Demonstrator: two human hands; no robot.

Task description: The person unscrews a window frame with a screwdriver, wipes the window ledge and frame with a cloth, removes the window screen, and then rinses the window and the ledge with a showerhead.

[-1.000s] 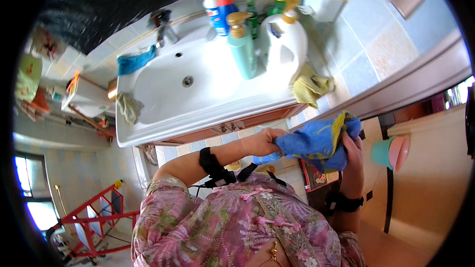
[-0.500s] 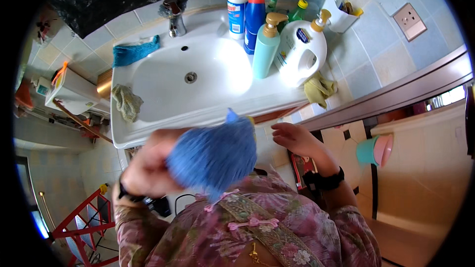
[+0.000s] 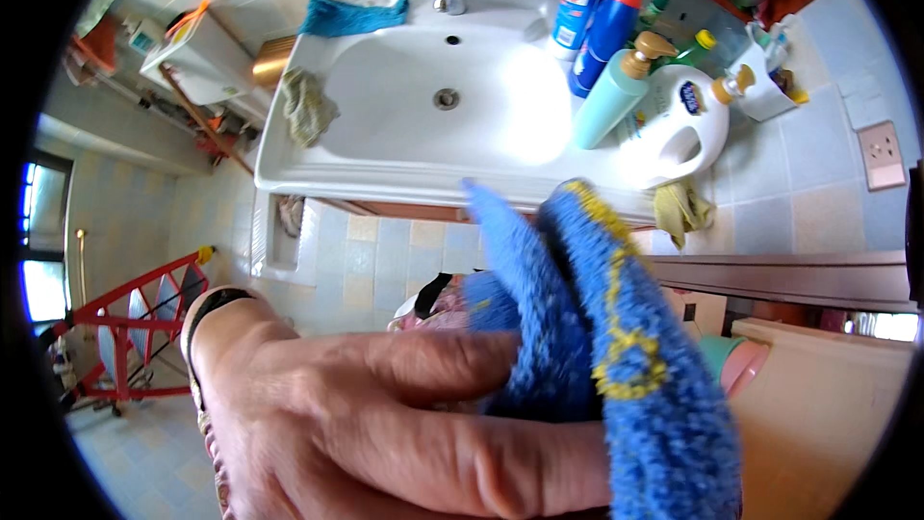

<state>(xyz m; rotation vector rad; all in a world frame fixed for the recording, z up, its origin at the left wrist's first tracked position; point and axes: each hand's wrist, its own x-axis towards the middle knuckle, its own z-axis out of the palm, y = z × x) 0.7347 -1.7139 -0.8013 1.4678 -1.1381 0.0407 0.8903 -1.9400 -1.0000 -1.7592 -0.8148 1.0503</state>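
Holding the bunched blue cloth (image 3: pixel 679 424) close under the head camera, the left hand (image 3: pixel 375 414) has its fingers (image 3: pixel 462 361) closed into the folds; how hard they press cannot be told. The right hand does not show, so neither does its grip. The cloth rises ahead of the grip in 2 folds with a dark gap between them, and its yellow-patterned flap hangs to the right of the fingers. Judging by the thick, fluffy pile, it should be light, soft and limp, hard to damage and hardly slippery; whether it is damp is unclear. The surest hold is likely a deep pinch across the 2 folds where they gather; a grip on the thin corner farthest ahead would probably let the rest sag. Farther ahead of the grip lies the white washbasin (image 3: pixel 385 181), with a yellow-green cloth (image 3: pixel 683 212) ahead and to the right.
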